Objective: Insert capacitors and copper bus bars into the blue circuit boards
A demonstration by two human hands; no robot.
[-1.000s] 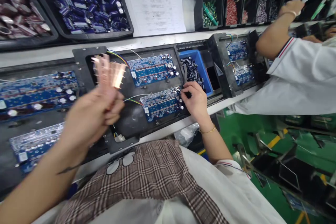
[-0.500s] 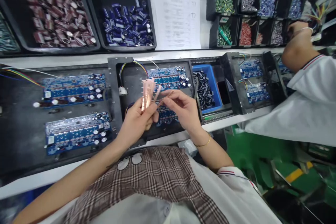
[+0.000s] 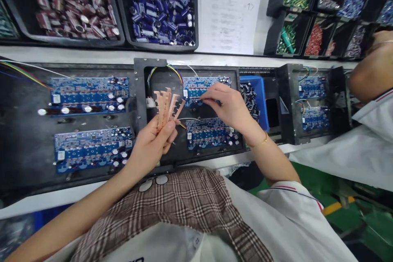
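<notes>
Copper strips (image 3: 167, 108) with little teeth along their edges stick up like a fan from the left hand (image 3: 156, 139), and its fingers are closed tight around the bottom ends. The right hand (image 3: 229, 104) is over the top blue circuit board (image 3: 192, 86) in the middle black tray (image 3: 175, 157). Its thumb and pointing finger are pinched together near the low edge of that board, but what they pinch is too small to tell. The bottom blue circuit board (image 3: 208, 135) lies just below, with small round silver-topped parts at its right end. A white plug (image 3: 150, 102) sits left of the top board, behind the strips. To the left, two more blue boards (image 3: 92, 147) lie in the left black tray (image 3: 24, 131), one above the other. A blue bin (image 3: 260, 102) full of small black parts is just past the right hand. Up behind the trays are a black bin of dark red capacitors (image 3: 73, 4), a black bin of blue capacitors (image 3: 162, 14) and a printed paper (image 3: 229, 12). Over on the right, another person's arm (image 3: 373, 65) reaches in near the small bins of coloured parts (image 3: 315, 39).
</notes>
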